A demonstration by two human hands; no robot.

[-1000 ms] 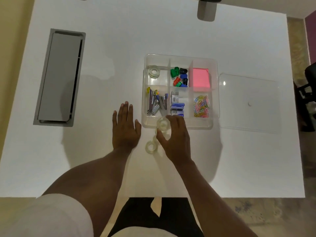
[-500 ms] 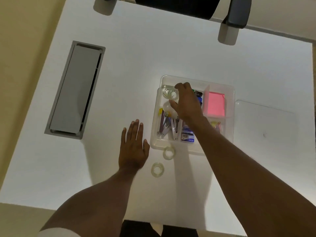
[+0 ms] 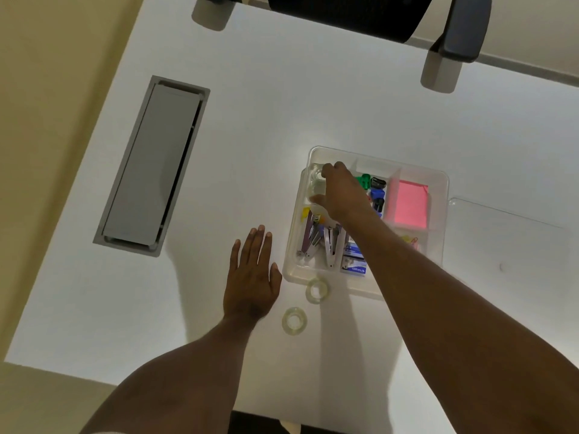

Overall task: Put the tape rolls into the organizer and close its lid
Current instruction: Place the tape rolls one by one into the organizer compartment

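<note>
The clear plastic organizer (image 3: 444, 195) stands open on the white table. My right hand (image 3: 340, 191) reaches into its far-left compartment, thumb and fingers closed around a clear tape roll (image 3: 316, 184); whether a second roll lies under it I cannot tell. Two more clear tape rolls lie on the table by the organizer's near edge, one touching it (image 3: 317, 290) and one nearer to me (image 3: 294, 321). My left hand (image 3: 250, 277) rests flat on the table, fingers spread, left of the organizer. The transparent lid (image 3: 507, 245) lies flat to the organizer's right.
Other compartments hold staplers (image 3: 313, 236), a blue staple box (image 3: 354, 261), coloured sharpeners (image 3: 374, 187), pink sticky notes (image 3: 407, 203) and paper clips (image 3: 413, 241). A grey cable hatch (image 3: 153, 164) is set in the table at left. A black chair (image 3: 360, 14) stands beyond the far edge.
My right hand picked up a tape roll at the organizer's near edge and carried it to the far-left compartment. The left hand stayed flat. The view shifted as my head moved.
</note>
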